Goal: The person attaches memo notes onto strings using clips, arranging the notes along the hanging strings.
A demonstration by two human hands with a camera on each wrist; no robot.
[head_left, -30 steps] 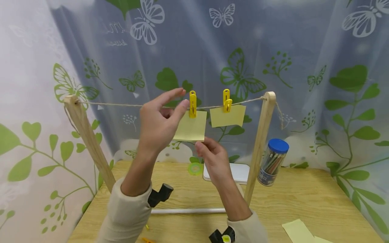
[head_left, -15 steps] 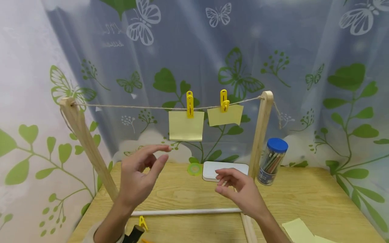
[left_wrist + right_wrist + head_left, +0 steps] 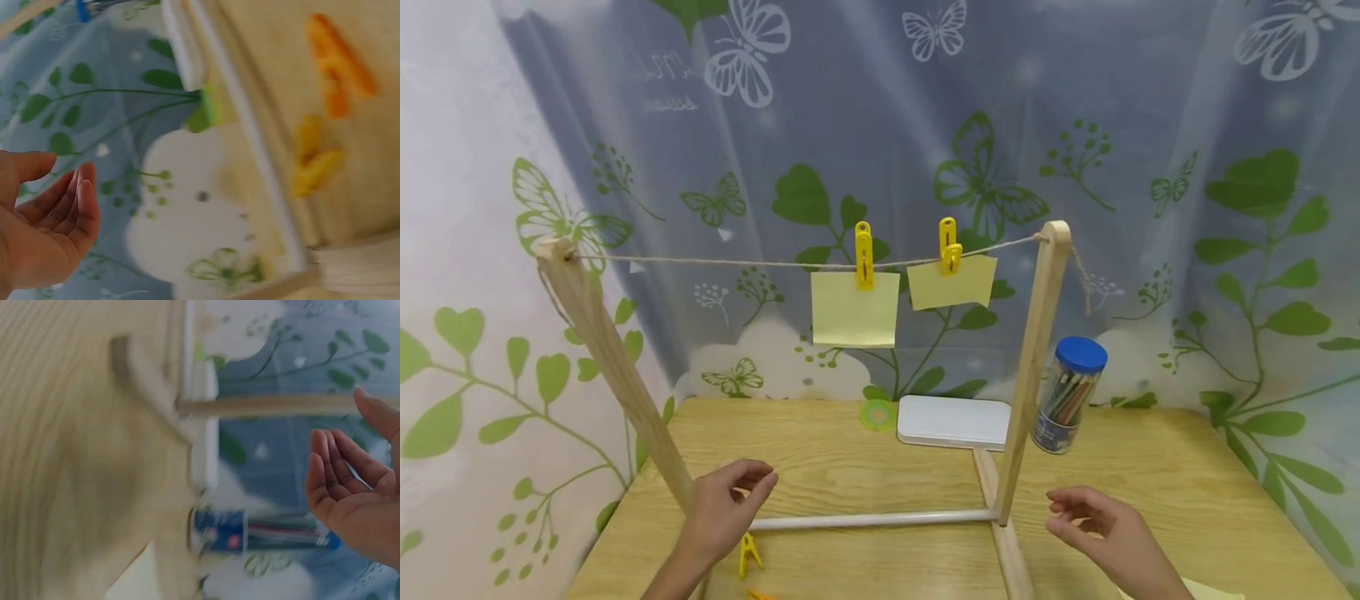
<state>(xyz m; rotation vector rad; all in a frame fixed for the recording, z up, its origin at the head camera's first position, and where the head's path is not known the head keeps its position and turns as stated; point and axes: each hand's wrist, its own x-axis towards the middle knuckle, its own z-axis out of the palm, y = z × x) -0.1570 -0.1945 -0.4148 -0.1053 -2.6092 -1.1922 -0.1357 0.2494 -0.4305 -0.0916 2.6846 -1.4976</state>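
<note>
My left hand (image 3: 722, 510) hovers by the foot of the left post, fingers loosely bent and nothing in them. Close to it on the table lie a yellow clothespin (image 3: 749, 556) and an orange clothespin (image 3: 337, 65). To the right of the frame, my right hand (image 3: 1108, 533) is also relaxed, holding nothing. Above, a square yellow paper note (image 3: 854, 310) hangs from the twine (image 3: 715, 262) under a yellow clothespin (image 3: 864, 257). Beside it a second note (image 3: 953, 283), slightly tilted, hangs from another yellow clothespin (image 3: 950, 247).
Two wooden posts (image 3: 1037, 367) carry the twine, with a white rod (image 3: 872, 521) low between them. Behind are a white case (image 3: 953, 422), a green ring (image 3: 877, 414) and a blue-lidded jar of pencils (image 3: 1067, 396). Loose yellow paper (image 3: 139, 575) lies at the front right.
Both hands have left the left-hand hanging note and come down and apart, left hand to the left, right hand to the right. The note now hangs from its clothespin alone.
</note>
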